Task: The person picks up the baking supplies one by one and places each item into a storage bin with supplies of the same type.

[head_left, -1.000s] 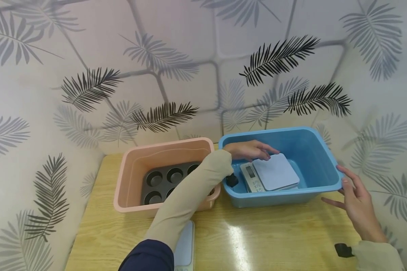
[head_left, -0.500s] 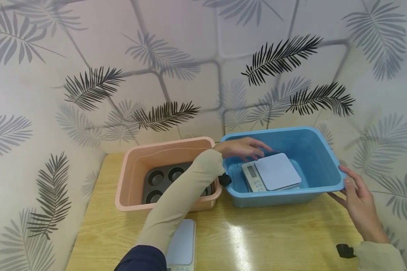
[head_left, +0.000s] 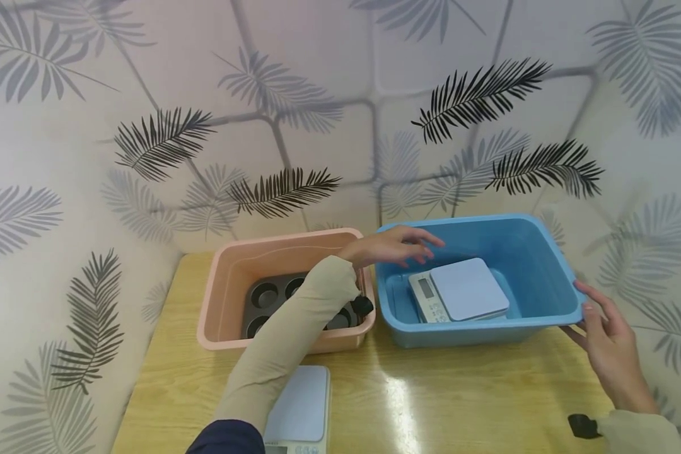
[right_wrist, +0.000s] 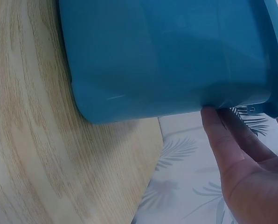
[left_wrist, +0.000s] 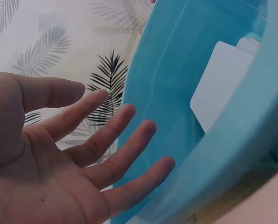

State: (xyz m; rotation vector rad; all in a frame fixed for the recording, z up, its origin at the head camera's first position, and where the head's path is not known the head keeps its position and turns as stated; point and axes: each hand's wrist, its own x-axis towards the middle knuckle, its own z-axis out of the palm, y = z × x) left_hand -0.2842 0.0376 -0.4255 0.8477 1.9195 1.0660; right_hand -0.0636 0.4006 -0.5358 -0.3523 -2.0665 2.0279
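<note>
A white kitchen scale [head_left: 470, 289] lies in the blue plastic tub [head_left: 477, 326], its small display toward the left. Over that tub's left end my left hand [head_left: 388, 246] hovers with fingers spread, holding nothing. Its palm and loosely bent fingers [left_wrist: 115, 163] show in the left wrist view, apart from the scale's white plate [left_wrist: 223, 84]. My right hand [head_left: 615, 353] grips the blue tub's right rim, thumb at the top and other fingers below. In the right wrist view its fingertips [right_wrist: 211, 119] touch the tub's outer wall under the rim.
To the left stands a pink tub [head_left: 205, 328] holding a dark muffin tin [head_left: 252, 306], partly hidden by my left sleeve [head_left: 289, 340]. A second white scale [head_left: 303, 403] lies on the wooden table [head_left: 159, 378] in front. A leaf-patterned wall [head_left: 318, 75] rises behind the tubs.
My left hand has drawn back left and up from the scale in the blue tub, its forearm now further over the pink tub. The right hand stays at the blue rim.
</note>
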